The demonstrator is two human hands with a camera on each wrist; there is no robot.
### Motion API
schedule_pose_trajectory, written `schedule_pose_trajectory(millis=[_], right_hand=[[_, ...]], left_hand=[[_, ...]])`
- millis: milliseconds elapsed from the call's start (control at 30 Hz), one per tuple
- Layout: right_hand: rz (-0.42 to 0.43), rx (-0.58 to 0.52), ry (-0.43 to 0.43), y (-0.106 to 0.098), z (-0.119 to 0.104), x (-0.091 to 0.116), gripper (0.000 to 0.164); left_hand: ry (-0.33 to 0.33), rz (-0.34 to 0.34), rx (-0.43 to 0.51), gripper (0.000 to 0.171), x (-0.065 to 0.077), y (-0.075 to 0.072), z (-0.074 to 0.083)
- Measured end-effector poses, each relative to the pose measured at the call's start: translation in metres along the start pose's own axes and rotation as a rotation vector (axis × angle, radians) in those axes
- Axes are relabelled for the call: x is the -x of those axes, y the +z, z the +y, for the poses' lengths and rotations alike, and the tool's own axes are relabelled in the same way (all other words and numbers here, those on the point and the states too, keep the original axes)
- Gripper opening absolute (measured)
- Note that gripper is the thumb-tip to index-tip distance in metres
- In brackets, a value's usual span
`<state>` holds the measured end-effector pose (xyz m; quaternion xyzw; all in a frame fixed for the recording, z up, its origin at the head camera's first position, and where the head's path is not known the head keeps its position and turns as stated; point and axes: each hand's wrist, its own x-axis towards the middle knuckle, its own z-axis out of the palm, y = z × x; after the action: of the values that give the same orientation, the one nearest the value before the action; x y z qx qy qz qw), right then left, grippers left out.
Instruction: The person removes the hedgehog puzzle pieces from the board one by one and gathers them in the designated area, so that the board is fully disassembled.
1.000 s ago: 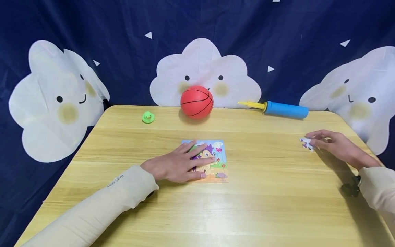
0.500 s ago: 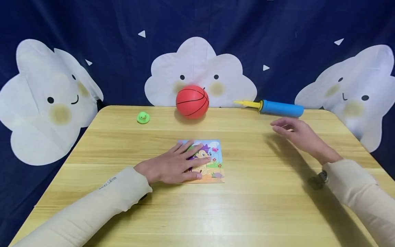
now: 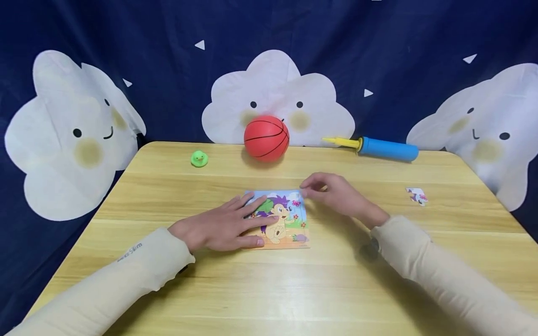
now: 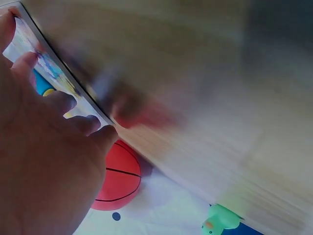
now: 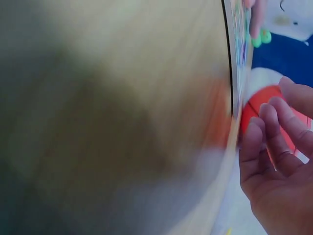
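A square jigsaw puzzle (image 3: 282,227) with a purple-spined hedgehog picture lies flat on the table. My left hand (image 3: 224,225) rests on its left part with fingers spread, covering some of the picture. My right hand (image 3: 339,195) is at the puzzle's upper right corner, thumb and forefinger tips close to the edge. In the right wrist view, the fingers of that hand (image 5: 281,152) are loosely bent with nothing seen between them. A loose puzzle piece (image 3: 417,196) with white, purple and pink print lies apart on the right side of the table.
Along the back of the wooden table (image 3: 294,294) are a green rubber duck (image 3: 199,158), a red toy basketball (image 3: 266,138) and a blue hand pump (image 3: 388,149) with a yellow nozzle. A dark blue curtain (image 3: 176,84) with cloud faces hangs behind.
My right hand has left the loose piece on the right and travelled left to the puzzle's corner. My left hand has slid slightly left on the puzzle, uncovering more of the hedgehog.
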<state>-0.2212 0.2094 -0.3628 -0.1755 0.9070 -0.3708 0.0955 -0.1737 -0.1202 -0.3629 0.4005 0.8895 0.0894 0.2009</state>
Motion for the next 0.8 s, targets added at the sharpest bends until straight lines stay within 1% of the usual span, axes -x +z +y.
schedule_pose_trajectory(millis=[133, 233, 300, 567, 800], right_hand=[[-0.044, 0.018, -0.004, 0.02, -0.013, -0.013, 0.021], [-0.068, 0.054, -0.004, 0.03, -0.019, -0.019, 0.019], [-0.079, 0.084, -0.022, 0.034, -0.023, -0.022, 0.018], [-0.089, 0.187, -0.042, 0.04, -0.026, -0.025, 0.01], [-0.117, 0.229, -0.091, 0.04, -0.028, -0.027, 0.012]], left_hand=[[-0.031, -0.006, 0.001, 0.065, 0.003, 0.002, -0.001], [-0.045, -0.014, 0.011, 0.065, 0.003, 0.002, -0.002], [-0.052, -0.015, 0.015, 0.065, 0.004, 0.003, -0.002], [-0.062, -0.028, 0.014, 0.065, 0.002, 0.002, -0.001], [-0.068, -0.033, 0.011, 0.065, 0.002, 0.001, -0.001]])
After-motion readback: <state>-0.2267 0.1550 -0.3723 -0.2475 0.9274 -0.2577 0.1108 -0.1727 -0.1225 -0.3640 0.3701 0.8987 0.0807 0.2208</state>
